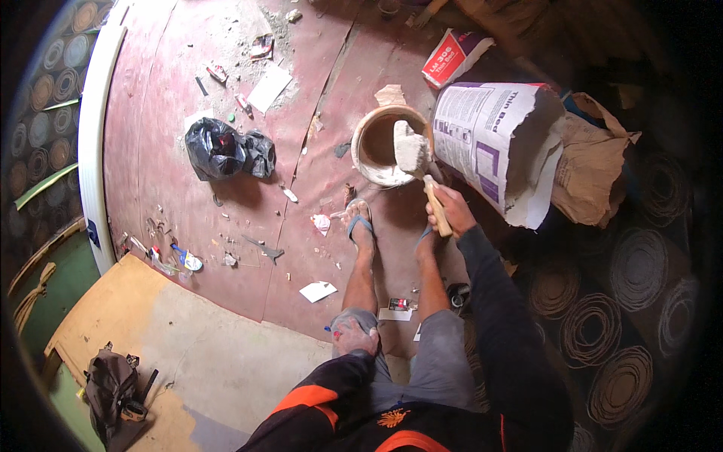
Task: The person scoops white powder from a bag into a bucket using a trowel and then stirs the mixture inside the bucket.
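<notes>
My right hand [452, 209] is closed round the wooden handle of a trowel [437, 207]. The blade carries a heap of pale grey powder [411, 151] over the right side of a round bucket [364, 167], whose rim is coated with dried material. Inside, the bucket looks brown; how full it is I cannot tell. Just right of it, a torn-open white and purple paper bag [471, 135] lies on its side with its ragged mouth towards me. My left hand [354, 337] rests on my left knee, fingers laid over it, with nothing visibly held.
Behind the bag lie a red and white torn bag piece [452, 59] and crumpled brown paper [591, 169]. A black plastic bag [215, 149] sits left on the reddish floor covering [301, 218], among scattered litter. A dark backpack [113, 392] lies at lower left. My sandalled feet flank the bucket's near side.
</notes>
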Demonstrator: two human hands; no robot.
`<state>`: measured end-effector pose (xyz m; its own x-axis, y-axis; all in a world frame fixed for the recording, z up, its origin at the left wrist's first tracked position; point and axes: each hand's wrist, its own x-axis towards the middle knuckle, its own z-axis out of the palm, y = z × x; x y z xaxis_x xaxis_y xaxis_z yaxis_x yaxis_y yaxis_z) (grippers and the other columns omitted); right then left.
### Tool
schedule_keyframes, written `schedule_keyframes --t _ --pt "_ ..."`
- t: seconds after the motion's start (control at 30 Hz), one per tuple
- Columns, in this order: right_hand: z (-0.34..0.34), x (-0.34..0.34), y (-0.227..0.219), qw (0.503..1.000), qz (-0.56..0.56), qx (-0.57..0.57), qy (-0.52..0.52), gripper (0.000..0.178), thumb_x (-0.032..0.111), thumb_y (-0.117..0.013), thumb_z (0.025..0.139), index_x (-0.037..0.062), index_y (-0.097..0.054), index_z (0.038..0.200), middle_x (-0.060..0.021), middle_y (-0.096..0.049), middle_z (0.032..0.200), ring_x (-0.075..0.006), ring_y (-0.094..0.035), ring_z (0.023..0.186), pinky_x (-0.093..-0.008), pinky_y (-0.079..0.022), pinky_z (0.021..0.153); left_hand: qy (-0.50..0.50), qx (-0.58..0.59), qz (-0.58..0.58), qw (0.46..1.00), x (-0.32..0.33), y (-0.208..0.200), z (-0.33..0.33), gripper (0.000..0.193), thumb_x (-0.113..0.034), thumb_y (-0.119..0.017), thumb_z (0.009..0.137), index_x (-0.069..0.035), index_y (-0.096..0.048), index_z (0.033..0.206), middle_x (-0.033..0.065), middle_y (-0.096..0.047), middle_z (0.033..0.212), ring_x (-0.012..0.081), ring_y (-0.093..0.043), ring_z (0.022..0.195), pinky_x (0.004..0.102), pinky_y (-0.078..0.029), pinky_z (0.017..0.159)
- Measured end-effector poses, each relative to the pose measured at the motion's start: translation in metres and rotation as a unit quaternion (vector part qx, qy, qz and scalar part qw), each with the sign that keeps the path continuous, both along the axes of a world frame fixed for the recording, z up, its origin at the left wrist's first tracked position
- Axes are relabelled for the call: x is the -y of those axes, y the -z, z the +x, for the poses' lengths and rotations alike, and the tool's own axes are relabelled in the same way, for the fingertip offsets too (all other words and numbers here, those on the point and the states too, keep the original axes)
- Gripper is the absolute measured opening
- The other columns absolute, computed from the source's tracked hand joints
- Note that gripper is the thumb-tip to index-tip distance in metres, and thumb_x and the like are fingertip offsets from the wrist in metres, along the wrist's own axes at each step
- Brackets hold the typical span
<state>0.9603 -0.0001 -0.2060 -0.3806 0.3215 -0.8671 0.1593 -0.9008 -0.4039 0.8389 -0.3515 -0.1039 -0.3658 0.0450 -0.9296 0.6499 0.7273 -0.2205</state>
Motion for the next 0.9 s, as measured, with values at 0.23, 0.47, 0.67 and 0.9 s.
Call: schedule_keyframes --t 0.23,0.47,0.67,0.9 --pt "-0.056 0.009 0.125 0.995 -0.08 0.059 -0.015 0.032 0.04 -0.053 0.1 0.0078 -0.055 0.104 -0.0064 -0.057 0.071 -0.017 -0.056 0.052 -0.0326 -0.048 0.043 -0.007 0.015 -0.031 0.999 0.012 0.007 -0.002 0.084 -0.055 -0.059 0.084 -0.003 -0.038 0.146 0.0294 -0.042 0.143 0.0431 -0.048 0.131 0.054 -0.035 0.11" --pt "-0.109 0.018 0.164 0.991 -0.039 0.121 -0.027 0.041 0.043 -0.056 0.099 0.0022 -0.055 0.101 -0.0094 -0.058 0.071 -0.0185 -0.057 0.05 -0.0345 -0.05 0.041 -0.029 0.023 -0.018 0.999 0.013 0.008 -0.008 0.083 -0.055 -0.059 0.085 -0.007 -0.039 0.15 0.0279 -0.036 0.15 0.0476 -0.046 0.131 0.0544 -0.036 0.11" --pt "-0.119 0.012 0.164 0.987 -0.004 0.149 -0.057 0.043 0.043 -0.056 0.099 0.0003 -0.056 0.105 -0.0105 -0.06 0.074 -0.0185 -0.058 0.05 -0.0347 -0.05 0.04 -0.038 0.029 -0.023 0.999 0.009 0.005 -0.014 0.083 -0.055 -0.058 0.086 -0.007 -0.038 0.15 0.0276 -0.036 0.15 0.0469 -0.046 0.131 0.0536 -0.036 0.11" --pt "-0.113 0.011 0.161 0.977 -0.013 0.175 -0.117 0.038 0.04 -0.057 0.098 0.0016 -0.058 0.098 -0.0086 -0.058 0.07 -0.0182 -0.056 0.049 -0.0356 -0.048 0.039 -0.027 0.023 -0.012 0.999 0.009 0.004 -0.016 0.083 -0.054 -0.059 0.085 -0.007 -0.039 0.15 0.0276 -0.037 0.149 0.0463 -0.045 0.132 0.0528 -0.036 0.11"
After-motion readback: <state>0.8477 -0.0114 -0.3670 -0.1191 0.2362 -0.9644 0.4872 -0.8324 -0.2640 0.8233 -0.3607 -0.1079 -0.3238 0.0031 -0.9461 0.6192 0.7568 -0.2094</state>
